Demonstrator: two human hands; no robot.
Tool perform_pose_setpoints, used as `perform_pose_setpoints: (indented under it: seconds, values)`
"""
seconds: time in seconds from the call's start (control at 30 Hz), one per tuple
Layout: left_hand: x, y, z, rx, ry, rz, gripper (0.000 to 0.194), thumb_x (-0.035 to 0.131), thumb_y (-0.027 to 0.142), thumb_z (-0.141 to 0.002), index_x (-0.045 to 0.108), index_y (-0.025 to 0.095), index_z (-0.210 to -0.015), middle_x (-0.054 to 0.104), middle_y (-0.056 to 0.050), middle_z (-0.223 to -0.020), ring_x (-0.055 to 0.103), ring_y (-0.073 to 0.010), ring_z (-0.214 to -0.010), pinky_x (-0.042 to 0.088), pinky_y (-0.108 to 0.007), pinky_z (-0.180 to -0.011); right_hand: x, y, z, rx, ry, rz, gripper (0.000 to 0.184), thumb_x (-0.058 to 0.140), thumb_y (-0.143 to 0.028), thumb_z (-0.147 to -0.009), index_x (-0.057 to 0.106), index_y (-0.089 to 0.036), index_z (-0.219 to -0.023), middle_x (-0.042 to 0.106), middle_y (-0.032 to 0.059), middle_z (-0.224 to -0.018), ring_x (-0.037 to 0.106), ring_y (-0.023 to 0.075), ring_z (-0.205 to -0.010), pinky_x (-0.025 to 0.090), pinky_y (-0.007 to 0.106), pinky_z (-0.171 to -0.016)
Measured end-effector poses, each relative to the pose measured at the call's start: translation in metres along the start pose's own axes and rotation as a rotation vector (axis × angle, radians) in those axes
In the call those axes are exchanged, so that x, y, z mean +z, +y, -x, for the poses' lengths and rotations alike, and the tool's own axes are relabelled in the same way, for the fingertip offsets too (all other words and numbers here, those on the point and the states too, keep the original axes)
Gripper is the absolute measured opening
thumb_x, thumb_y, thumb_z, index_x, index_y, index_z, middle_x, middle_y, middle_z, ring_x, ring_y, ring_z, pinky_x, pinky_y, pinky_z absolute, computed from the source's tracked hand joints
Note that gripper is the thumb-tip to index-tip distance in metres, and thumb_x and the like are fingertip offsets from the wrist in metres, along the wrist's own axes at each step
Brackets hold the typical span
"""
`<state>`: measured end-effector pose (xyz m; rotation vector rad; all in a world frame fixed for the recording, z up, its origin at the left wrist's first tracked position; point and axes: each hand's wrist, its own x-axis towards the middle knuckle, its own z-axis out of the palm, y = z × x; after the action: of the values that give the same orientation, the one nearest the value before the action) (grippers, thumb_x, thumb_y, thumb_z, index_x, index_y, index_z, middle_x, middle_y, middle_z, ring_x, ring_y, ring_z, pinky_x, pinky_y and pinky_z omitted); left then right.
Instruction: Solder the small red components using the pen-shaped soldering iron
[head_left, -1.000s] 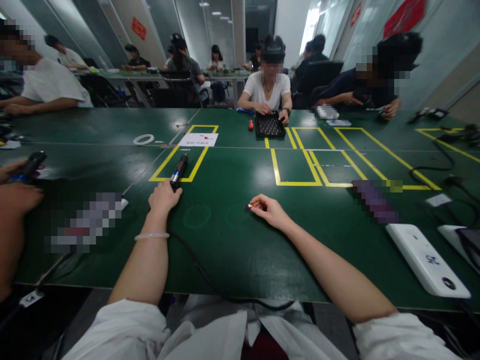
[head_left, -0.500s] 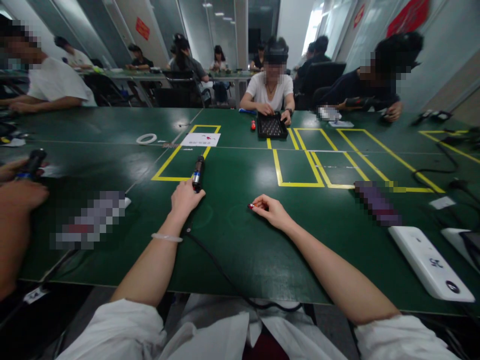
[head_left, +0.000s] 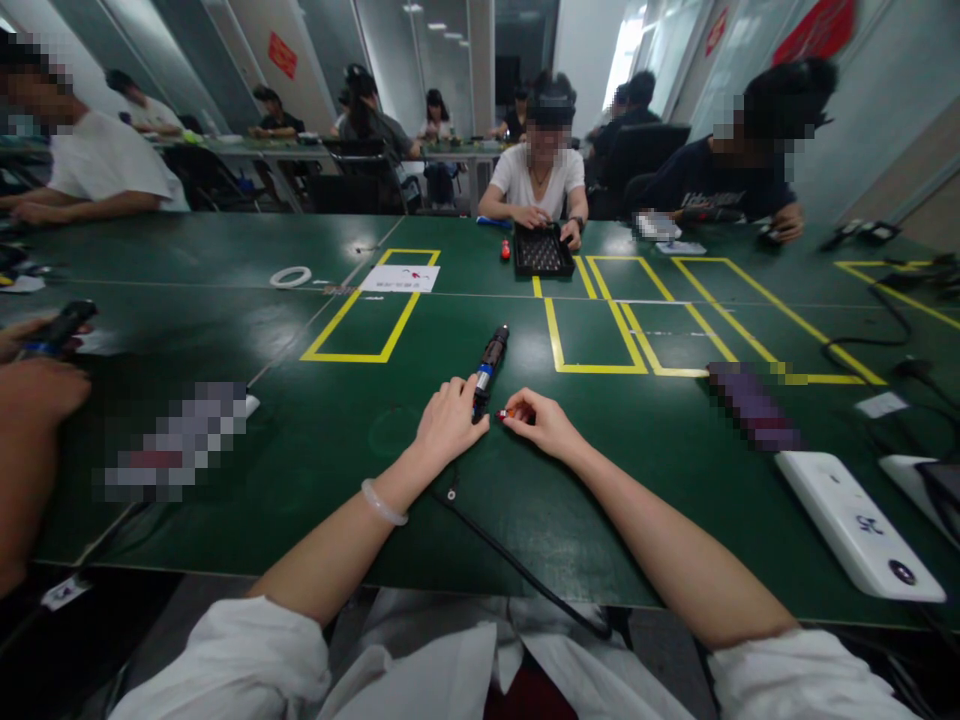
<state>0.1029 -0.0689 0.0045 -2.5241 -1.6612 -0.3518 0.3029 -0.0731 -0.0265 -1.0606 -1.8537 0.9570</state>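
My left hand, with a pale bracelet at the wrist, is closed around the rear of a black corded electric screwdriver with a blue-and-silver band. The tool's narrow end points away from me, and its black cord runs back toward the table's near edge. Just to the right, my right hand pinches a small red-and-white piece between thumb and fingertips. The fingers hide most of that piece, so its kind cannot be made out. The two hands are close together but apart.
Yellow tape rectangles mark the green table. A white power bank lies at right, a paper sheet and white ring ahead. Opposite, a person handles a black tray; a co-worker's hand is at left.
My left hand has carried the electric screwdriver rightward across the table, close to my right hand, drawing the cord along. My right hand stays in place, still pinching the small red-and-white piece.
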Motion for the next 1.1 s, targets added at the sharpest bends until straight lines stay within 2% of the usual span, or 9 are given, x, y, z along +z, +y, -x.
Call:
perform_pose_setpoints:
  seconds: [0.37,0.93,1.1]
  values:
    - [-0.006,0.012,0.007,0.054,-0.034,0.037,0.059,0.055,0.039,-0.083,0.041,0.018,-0.136,0.053,-0.013,-0.109,0.052,-0.0282,-0.099,0.044,-0.038,-0.082,0.001,0.001,-0.001,-0.027,0.042,0.012,0.014,0.063,-0.029,-0.083,0.056,-0.019,-0.09,0.059,-0.0013,-0.073,0.054,0.0127,-0.063,0.044,0.025,-0.061]
    - [-0.005,0.017,0.01,0.077,-0.042,0.04,0.066,0.058,0.037,-0.082,0.038,0.016,-0.141,0.053,-0.014,-0.11,0.052,-0.0292,-0.099,0.044,-0.04,-0.083,0.005,-0.001,-0.001,-0.156,-0.061,0.137,0.007,0.061,-0.021,-0.083,0.056,-0.02,-0.088,0.058,0.0009,-0.082,0.057,0.0153,-0.072,0.045,0.027,-0.069]
    - [-0.006,0.017,0.011,0.074,-0.03,0.038,0.065,0.056,0.044,-0.085,0.037,0.017,-0.141,0.053,-0.014,-0.112,0.052,-0.0287,-0.1,0.043,-0.039,-0.084,0.001,-0.001,0.0,-0.202,-0.075,0.137,0.006,0.058,-0.018,-0.086,0.06,-0.019,-0.091,0.058,0.0031,-0.088,0.057,0.0159,-0.077,0.046,0.028,-0.073]
